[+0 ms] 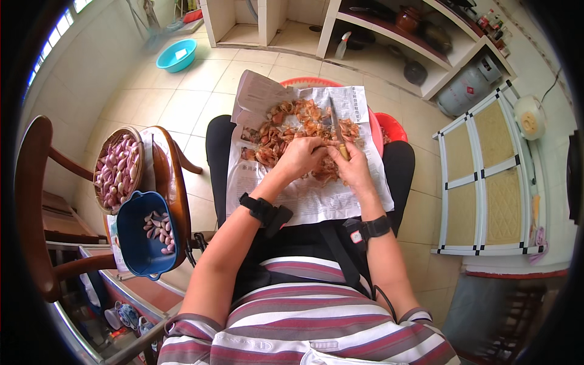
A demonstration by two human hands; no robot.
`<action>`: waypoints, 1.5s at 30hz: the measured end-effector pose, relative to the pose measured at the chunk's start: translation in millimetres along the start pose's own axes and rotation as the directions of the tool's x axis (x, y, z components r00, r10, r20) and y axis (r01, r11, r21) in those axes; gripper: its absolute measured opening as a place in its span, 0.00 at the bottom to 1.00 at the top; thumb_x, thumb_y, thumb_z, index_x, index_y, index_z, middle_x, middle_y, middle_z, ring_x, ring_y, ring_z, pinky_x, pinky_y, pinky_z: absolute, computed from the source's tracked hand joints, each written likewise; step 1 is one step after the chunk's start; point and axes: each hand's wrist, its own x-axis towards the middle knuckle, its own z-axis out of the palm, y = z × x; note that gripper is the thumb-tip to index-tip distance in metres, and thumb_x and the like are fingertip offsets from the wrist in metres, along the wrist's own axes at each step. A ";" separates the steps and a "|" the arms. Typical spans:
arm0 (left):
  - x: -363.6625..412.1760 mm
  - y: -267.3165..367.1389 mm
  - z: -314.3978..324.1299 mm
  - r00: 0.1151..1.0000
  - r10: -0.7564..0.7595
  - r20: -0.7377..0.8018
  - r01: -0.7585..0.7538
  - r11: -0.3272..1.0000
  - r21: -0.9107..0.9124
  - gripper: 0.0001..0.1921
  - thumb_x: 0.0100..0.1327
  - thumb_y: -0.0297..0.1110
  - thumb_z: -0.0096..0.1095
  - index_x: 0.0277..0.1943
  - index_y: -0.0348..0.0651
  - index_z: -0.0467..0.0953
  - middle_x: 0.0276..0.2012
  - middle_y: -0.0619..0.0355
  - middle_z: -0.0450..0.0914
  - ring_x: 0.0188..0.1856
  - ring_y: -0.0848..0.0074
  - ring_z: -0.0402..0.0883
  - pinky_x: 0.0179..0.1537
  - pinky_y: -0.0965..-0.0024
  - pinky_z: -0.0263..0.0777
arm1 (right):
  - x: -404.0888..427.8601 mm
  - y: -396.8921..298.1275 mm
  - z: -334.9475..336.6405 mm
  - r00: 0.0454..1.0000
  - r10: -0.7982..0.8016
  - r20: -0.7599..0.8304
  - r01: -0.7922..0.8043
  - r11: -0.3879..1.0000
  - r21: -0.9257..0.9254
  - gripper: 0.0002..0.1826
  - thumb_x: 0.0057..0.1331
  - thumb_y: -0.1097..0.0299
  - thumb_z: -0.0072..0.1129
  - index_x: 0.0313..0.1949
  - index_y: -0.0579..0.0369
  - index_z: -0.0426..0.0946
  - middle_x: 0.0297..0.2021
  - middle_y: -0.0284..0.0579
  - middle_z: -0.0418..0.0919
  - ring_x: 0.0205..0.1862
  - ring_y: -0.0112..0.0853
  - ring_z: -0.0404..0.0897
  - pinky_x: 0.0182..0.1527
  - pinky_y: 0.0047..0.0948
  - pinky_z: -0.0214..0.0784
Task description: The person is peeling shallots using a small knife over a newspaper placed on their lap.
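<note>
My right hand [353,171] is closed round the light wooden handle of a knife [337,125], its blade pointing away from me. Close beside it, my left hand [301,157] has its fingers bent together near the right fingertips; whether a small shallot is between them cannot be made out. Both hands are above a heap of dry, reddish-brown shallot skins [283,130] on spread newspaper [315,205] across my lap. At the left, a round woven basket [140,175] holds many pinkish peeled shallots, and a blue plastic basin [132,248] holds several more.
Basket and basin stand on a wooden chair [182,200]. A pink-red basin [376,132] shows under the newspaper, with a red container [397,125] beside it. A turquoise basin [177,55] is on the tiled floor. Shelves and a gas cylinder [470,86] stand at the far right.
</note>
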 end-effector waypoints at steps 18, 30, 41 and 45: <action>-5.9 3.5 7.4 0.957 0.103 0.270 -0.131 0.987 0.088 0.09 0.51 0.38 0.68 0.30 0.41 0.83 0.26 0.54 0.80 0.33 0.63 0.80 0.36 0.63 0.72 | 7.2 6.1 -35.8 0.944 -0.011 -0.330 0.068 0.985 0.161 0.10 0.66 0.64 0.59 0.34 0.57 0.73 0.13 0.24 0.60 0.11 0.13 0.54 0.12 0.18 0.44; -7.9 10.6 4.9 0.979 0.005 0.201 -0.050 0.975 0.217 0.12 0.53 0.34 0.67 0.41 0.42 0.80 0.29 0.50 0.81 0.32 0.61 0.81 0.36 0.63 0.72 | 14.5 27.1 -35.6 0.905 -0.248 -0.345 0.094 0.909 -0.406 0.14 0.65 0.63 0.57 0.41 0.62 0.77 0.25 0.50 0.79 0.28 0.36 0.78 0.35 0.31 0.69; 9.4 0.9 -16.1 0.990 0.041 0.132 -0.064 0.983 0.170 0.11 0.63 0.36 0.57 0.42 0.38 0.79 0.31 0.49 0.82 0.33 0.60 0.81 0.38 0.63 0.74 | -7.2 7.8 -20.5 0.938 -0.189 -0.291 0.084 0.938 -0.337 0.14 0.65 0.60 0.56 0.36 0.61 0.75 0.19 0.48 0.75 0.22 0.38 0.75 0.28 0.37 0.64; 34.9 -14.8 -38.3 0.997 -0.001 -0.074 0.036 0.881 0.471 0.13 0.58 0.24 0.55 0.47 0.39 0.78 0.44 0.49 0.79 0.45 0.60 0.78 0.48 0.63 0.74 | -11.0 10.9 -9.2 0.954 -0.167 -0.251 0.085 0.948 -0.308 0.13 0.65 0.61 0.55 0.38 0.60 0.75 0.21 0.49 0.76 0.23 0.39 0.76 0.29 0.37 0.65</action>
